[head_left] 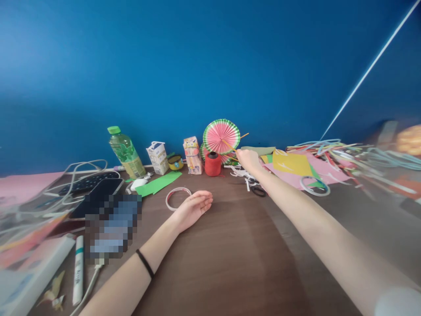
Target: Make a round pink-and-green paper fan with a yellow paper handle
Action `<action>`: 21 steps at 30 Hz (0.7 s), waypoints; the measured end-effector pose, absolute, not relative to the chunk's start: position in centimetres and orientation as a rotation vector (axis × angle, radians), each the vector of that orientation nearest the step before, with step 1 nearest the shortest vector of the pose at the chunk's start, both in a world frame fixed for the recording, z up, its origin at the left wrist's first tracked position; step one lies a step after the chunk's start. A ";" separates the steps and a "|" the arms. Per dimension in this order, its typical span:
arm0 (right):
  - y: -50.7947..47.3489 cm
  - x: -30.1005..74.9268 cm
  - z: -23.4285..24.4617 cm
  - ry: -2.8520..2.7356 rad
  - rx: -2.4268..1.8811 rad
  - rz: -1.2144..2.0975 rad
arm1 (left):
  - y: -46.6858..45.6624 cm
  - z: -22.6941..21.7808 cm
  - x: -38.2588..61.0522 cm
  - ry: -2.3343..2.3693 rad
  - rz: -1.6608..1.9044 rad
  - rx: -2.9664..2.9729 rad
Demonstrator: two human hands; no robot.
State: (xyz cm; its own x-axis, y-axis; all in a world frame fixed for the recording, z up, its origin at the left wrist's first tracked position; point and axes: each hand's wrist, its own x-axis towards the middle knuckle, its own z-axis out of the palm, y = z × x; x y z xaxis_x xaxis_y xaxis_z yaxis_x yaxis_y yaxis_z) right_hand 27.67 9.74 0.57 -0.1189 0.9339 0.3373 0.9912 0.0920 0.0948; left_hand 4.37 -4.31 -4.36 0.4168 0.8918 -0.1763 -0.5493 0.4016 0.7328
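My right hand [248, 160] reaches to the back of the brown table [230, 254] and is closed on the thin orange sticks of a round watermelon-pattern paper fan [221, 136]. The fan stands upright against the blue wall, just behind a red spool of thread [212, 164]. My left hand [194, 208] lies on the table with fingers loosely apart, holding nothing. It rests beside a white tape ring [178, 198]. A black band circles my left wrist.
Along the wall stand a green-capped bottle [125, 152], a small white carton [157, 157] and a decorated carton [193, 155]. Green paper [158, 183], black scissors [258, 190], coloured paper sheets and strips [296, 169], cables, a keyboard [87, 183] and a glue stick [78, 270] lie around.
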 end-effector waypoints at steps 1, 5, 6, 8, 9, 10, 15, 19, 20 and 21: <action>9.7 27.4 0.5 -2.195 -1.936 -0.443 | -4.3 -4.4 4.4 0.618 0.985 0.643; 9.7 26.0 0.3 -2.254 -1.903 -0.435 | -4.2 -4.4 4.4 0.622 0.984 0.639; 9.7 25.7 0.2 -2.263 -1.898 -0.435 | -4.2 -4.5 4.4 0.621 0.984 0.641; 9.8 25.5 0.1 -2.280 -1.899 -0.431 | -4.2 -4.5 4.3 0.618 0.983 0.645; 9.9 25.6 0.0 -2.289 -1.905 -0.427 | -4.2 -4.5 4.4 0.618 0.982 0.646; 9.9 25.9 0.0 -2.298 -1.916 -0.421 | -4.2 -4.6 4.4 0.618 0.981 0.647; 9.5 27.9 -0.4 -2.332 -1.967 -0.402 | -4.2 -4.4 4.5 0.626 0.981 0.648; 9.0 28.7 -0.5 -2.339 -1.993 -0.397 | -4.2 -4.3 4.6 0.633 0.984 0.639; 8.9 28.6 -0.5 -2.338 -1.999 -0.393 | -4.2 -4.3 4.6 0.635 0.984 0.636; 8.9 28.5 -0.5 -2.335 -2.004 -0.388 | -4.2 -4.3 4.6 0.638 0.985 0.632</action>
